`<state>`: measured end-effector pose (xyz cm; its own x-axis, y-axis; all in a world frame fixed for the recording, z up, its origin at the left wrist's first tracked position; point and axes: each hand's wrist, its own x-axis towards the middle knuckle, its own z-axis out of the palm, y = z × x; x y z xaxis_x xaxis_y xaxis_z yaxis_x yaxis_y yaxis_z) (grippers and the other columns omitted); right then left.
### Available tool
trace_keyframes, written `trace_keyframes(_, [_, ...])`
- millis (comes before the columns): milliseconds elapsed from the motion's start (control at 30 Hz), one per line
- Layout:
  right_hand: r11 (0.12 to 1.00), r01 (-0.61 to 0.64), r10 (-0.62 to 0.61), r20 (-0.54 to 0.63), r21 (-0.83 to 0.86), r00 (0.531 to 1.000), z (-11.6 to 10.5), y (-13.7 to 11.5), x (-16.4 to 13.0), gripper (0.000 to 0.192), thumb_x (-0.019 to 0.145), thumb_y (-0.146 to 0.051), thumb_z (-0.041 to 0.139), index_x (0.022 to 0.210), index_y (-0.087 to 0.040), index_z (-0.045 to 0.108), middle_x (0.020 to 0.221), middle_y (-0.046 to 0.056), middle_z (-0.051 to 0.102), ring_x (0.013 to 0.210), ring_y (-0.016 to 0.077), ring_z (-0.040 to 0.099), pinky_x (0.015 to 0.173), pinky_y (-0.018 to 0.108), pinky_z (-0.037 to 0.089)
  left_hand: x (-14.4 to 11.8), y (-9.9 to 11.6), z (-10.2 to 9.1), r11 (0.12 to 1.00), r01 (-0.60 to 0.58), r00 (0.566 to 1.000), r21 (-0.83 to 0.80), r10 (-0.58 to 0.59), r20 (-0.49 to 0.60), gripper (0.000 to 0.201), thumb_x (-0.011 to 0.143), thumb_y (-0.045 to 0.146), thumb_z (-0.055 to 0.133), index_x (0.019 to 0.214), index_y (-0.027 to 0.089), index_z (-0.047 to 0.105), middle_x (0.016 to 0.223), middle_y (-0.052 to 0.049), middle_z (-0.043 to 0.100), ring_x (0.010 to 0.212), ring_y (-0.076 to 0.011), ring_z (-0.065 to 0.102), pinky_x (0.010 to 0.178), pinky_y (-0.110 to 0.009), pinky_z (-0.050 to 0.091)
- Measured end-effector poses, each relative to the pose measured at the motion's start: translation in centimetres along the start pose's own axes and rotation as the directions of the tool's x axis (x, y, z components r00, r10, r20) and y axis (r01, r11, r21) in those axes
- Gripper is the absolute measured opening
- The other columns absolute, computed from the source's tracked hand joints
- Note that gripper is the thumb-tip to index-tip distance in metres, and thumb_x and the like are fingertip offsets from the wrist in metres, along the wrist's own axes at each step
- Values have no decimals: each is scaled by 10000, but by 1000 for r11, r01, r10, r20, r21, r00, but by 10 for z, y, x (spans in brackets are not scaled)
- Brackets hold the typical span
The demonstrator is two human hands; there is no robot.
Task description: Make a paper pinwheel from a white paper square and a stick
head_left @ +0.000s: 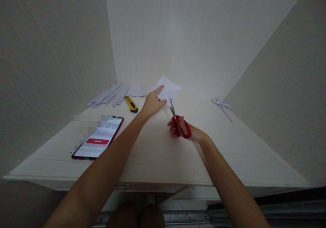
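Observation:
A square white sheet of paper [171,88] is pinched in my left hand [153,103], thumb and index finger on its near face, held above the middle of the table. My right hand [182,129] grips red-handled scissors [183,129], fingers through the loops. Their blades are parted and point up at the paper's lower corner. Crease lines run across the sheet. Whether the blades touch the paper I cannot tell.
On the white table [163,167], a bundle of rolled paper sticks [110,95], a folded paper piece [137,92], a yellow box cutter [131,104] and a phone [99,139] lie to the left. A paper pinwheel [222,104] lies right. Walls enclose three sides.

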<state>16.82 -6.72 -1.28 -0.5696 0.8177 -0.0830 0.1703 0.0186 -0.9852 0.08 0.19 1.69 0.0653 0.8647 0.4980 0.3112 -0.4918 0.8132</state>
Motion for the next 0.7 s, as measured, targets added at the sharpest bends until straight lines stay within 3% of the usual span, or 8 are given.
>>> trace_keyframes(300, [999,21,-22,-12,-41,1000,-1,-2,-2,673,677,-788,218,879,-181,428,655,4,413,516,108,381,489,283,278,-1,3,1,1000,-8,1000,18,8,16,660,627,110,596,1269,77,445,654,-17,588,490,-62,391,507,-203,362])
trace_keyframes(700, [999,15,-13,-51,32,999,-1,1,0,660,689,-773,275,881,-161,433,678,11,440,540,105,416,524,288,314,-2,4,4,991,-59,998,117,59,3,663,631,121,587,1275,74,439,677,-36,613,510,-84,442,590,-240,425])
